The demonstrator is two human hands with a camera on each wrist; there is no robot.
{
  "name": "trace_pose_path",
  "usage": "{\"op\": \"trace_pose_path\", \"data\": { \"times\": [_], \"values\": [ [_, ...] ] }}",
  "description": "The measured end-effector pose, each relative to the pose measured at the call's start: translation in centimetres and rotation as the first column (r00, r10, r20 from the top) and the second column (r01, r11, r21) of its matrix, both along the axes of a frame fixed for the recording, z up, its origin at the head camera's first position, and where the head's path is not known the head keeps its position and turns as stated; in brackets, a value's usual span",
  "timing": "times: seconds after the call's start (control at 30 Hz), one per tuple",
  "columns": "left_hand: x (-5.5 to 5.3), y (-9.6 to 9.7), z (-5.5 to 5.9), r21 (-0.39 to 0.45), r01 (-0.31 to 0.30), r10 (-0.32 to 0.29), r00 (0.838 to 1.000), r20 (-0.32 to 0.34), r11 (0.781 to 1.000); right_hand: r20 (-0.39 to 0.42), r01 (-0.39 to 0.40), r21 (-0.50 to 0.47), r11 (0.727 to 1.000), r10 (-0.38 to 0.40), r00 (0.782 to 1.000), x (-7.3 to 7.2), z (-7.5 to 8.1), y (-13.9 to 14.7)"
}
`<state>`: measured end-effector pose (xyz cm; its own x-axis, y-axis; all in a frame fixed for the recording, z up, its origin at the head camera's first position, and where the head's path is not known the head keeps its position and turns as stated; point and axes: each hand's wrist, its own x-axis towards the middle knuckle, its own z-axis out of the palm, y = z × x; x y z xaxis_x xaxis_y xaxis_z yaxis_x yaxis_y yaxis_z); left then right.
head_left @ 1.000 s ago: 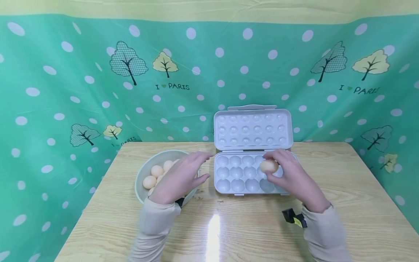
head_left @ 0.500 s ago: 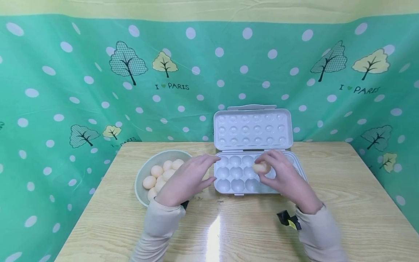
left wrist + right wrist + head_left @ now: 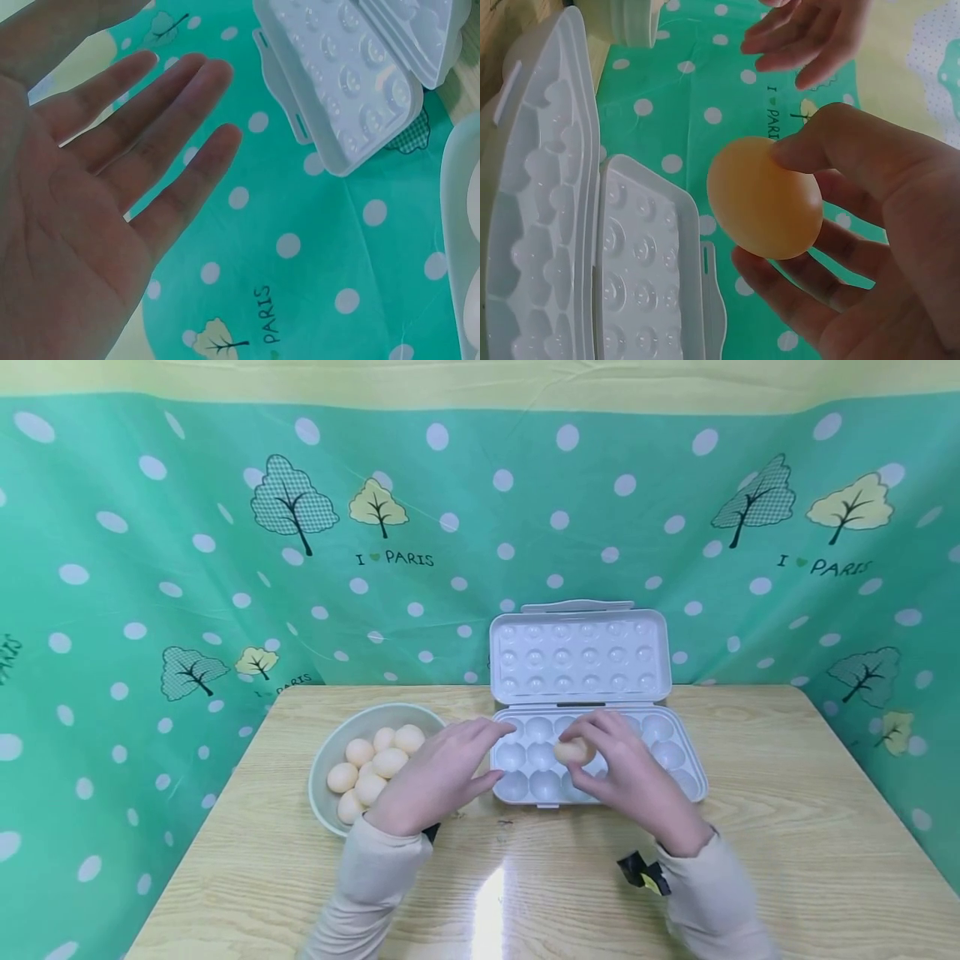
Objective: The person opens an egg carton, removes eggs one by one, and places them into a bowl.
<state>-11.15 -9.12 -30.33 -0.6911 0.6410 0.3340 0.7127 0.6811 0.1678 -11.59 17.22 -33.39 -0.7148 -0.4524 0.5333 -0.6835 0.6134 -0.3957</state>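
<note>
Between thumb and fingers, my right hand (image 3: 626, 768) pinches a light brown egg (image 3: 761, 199), held above the egg carton. The carton (image 3: 697, 777) is white plastic with its lid (image 3: 581, 656) raised at the back, and the cups in view hold no eggs. My left hand (image 3: 442, 772) hovers between the bowl and the carton's left end. Its fingers are extended and nothing lies in the palm, as the left wrist view shows. Several eggs (image 3: 390, 762) lie in a pale green bowl (image 3: 321, 777) to the left, partly behind my left hand.
All of this stands on a wooden table (image 3: 787, 827). A green dotted curtain (image 3: 450, 552) hangs behind it and along both sides. Black straps (image 3: 645, 872) sit at the wrists.
My right hand has moved left over the carton with the egg, uncovering its right-hand cups. My left hand has shifted slightly right, so more eggs in the bowl show.
</note>
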Motion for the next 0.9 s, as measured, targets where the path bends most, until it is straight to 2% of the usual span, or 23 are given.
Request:
{"op": "trace_pose_path", "data": {
  "times": [0.13,0.37,0.63,0.9],
  "values": [
    [0.1,0.4,0.0,-0.023,0.009,-0.009,1.000,0.007,1.000,-0.003,-0.014,-0.012,1.000,0.014,1.000,0.1,-0.1,-0.4],
    [0.2,1.1,-0.2,-0.040,-0.009,0.011,0.999,0.037,0.999,0.003,-0.035,-0.037,0.999,0.035,0.999,0.4,0.0,-1.1],
    [0.1,1.7,-0.9,-0.038,0.032,-0.030,0.999,0.036,0.999,0.019,-0.068,-0.057,0.996,0.069,0.997,0.7,-0.2,-1.7],
    [0.2,1.9,-1.0,-0.043,0.035,-0.033,0.998,0.044,0.998,-0.011,-0.116,-0.063,0.991,0.116,0.993,0.8,-0.3,-2.2]
  ]
}}
